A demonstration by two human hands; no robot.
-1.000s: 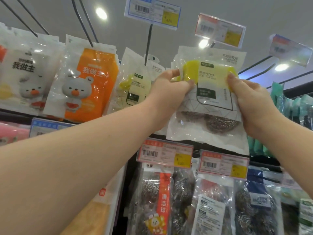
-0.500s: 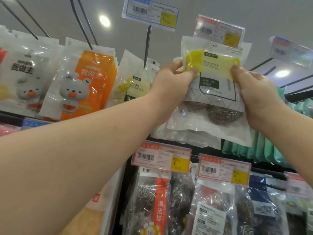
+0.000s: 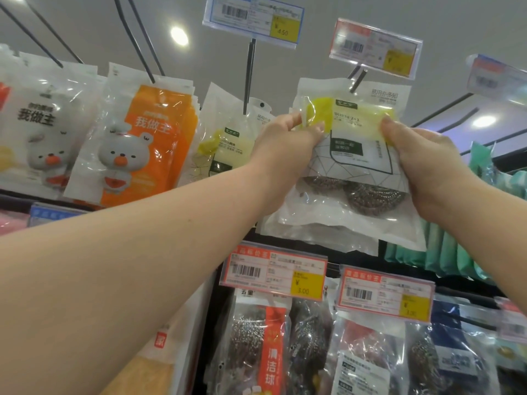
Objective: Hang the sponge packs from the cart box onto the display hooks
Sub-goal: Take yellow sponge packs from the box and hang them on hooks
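A clear sponge pack with a yellow sponge on top and steel scourers below is raised in front of the upper display row. My left hand pinches its left edge and my right hand grips its right edge. The pack's top edge meets the black display hook under the red price tag. Whether the hook passes through the pack's hole cannot be told. More packs of the same kind hang on the neighbouring hook to the left.
Orange and white bear-printed packs hang at upper left. Below are red price tags and hanging scourer packs. Green packs hang at right. Empty black hooks jut out at upper right.
Both hands have lifted the sponge pack upward, so its top edge now reaches the hook under the red price tag. The view has tilted up slightly.
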